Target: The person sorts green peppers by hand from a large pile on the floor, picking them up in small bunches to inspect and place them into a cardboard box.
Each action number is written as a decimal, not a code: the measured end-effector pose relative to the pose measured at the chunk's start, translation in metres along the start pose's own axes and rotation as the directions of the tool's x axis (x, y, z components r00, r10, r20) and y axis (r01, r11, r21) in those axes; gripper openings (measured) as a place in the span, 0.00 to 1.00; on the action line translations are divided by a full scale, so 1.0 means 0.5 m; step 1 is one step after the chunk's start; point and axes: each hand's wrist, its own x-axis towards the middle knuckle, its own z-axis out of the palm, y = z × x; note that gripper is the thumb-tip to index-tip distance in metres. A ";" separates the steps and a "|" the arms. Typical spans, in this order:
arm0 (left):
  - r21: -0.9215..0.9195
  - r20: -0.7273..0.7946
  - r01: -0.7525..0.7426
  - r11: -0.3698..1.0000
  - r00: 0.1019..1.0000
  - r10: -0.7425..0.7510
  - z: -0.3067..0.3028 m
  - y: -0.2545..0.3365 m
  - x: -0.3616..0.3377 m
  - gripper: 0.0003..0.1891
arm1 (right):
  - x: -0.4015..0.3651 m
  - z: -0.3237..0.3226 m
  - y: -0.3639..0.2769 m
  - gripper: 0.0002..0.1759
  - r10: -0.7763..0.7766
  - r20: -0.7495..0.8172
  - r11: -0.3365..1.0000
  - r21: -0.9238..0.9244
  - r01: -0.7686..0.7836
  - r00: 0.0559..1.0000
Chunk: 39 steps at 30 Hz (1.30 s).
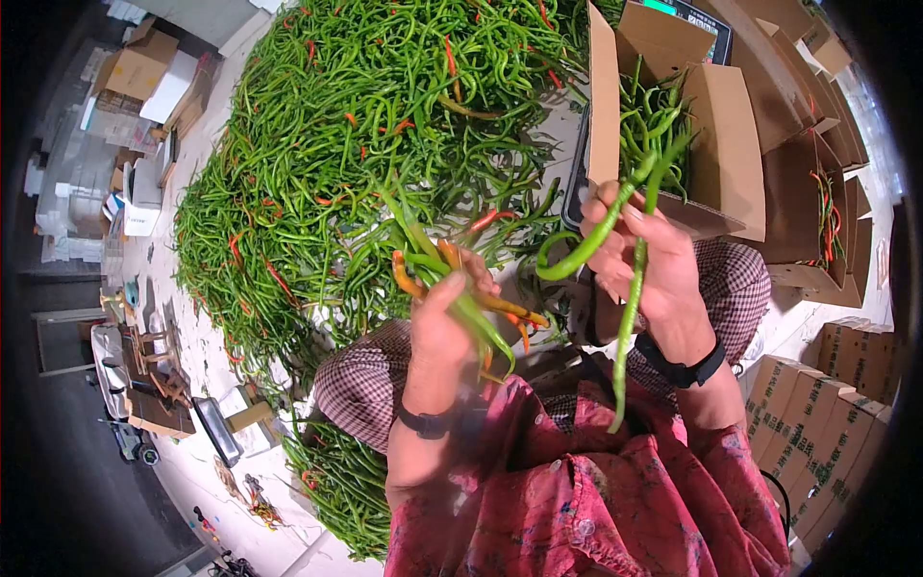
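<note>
A bunch of green and orange-red chili peppers (471,308) is gripped in my left hand (444,306), its fingers curled round them and partly blurred. My right hand (654,255) pinches two long green peppers (630,317); one curls to the left and the other hangs down over the shirt. Beyond my right hand stands an open cardboard box (726,144) with green peppers (649,125) inside. A large pile of green peppers (365,125) with some red ones spreads in front of my left hand.
A scale display (673,12) shows behind the open box. More open boxes (808,192) stand at the right, and printed cartons (817,433) at the lower right. Another pepper heap (341,481) lies left of my body. Stacked boxes (144,67) are at the upper left.
</note>
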 end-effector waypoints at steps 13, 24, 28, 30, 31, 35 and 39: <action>0.024 -0.007 -0.003 1.000 1.000 0.003 0.007 -0.010 -0.002 0.16 | -0.023 -0.049 0.015 0.28 0.058 0.280 0.997 -0.069 -0.041 0.958; 0.051 0.049 0.078 0.996 0.996 -0.081 0.025 0.000 -0.009 0.22 | -0.029 0.011 0.026 0.17 0.112 -0.113 0.578 -0.801 -0.157 0.987; 0.037 0.056 0.170 0.985 0.984 -0.172 0.001 -0.028 -0.007 0.23 | -0.001 0.018 0.048 0.15 -0.008 -0.075 0.493 -0.868 -0.062 0.997; 0.051 0.045 0.162 0.985 0.985 -0.165 0.003 -0.036 -0.014 0.24 | 0.022 0.008 0.069 0.16 0.075 -0.007 0.601 -0.797 -0.051 0.997; 0.063 0.027 0.169 0.984 0.985 -0.171 0.002 -0.037 -0.012 0.24 | 0.025 0.016 0.078 0.17 0.044 0.015 0.644 -0.765 -0.017 0.999; 0.024 0.051 0.132 0.991 0.990 -0.133 -0.003 -0.029 -0.009 0.21 | 0.017 0.032 0.046 0.15 0.024 -0.203 0.546 -0.817 -0.183 0.979; -0.008 0.114 0.079 0.997 0.990 -0.078 0.000 -0.021 -0.009 0.18 | -0.009 0.008 0.040 0.10 0.055 -0.169 0.519 -0.837 -0.173 0.984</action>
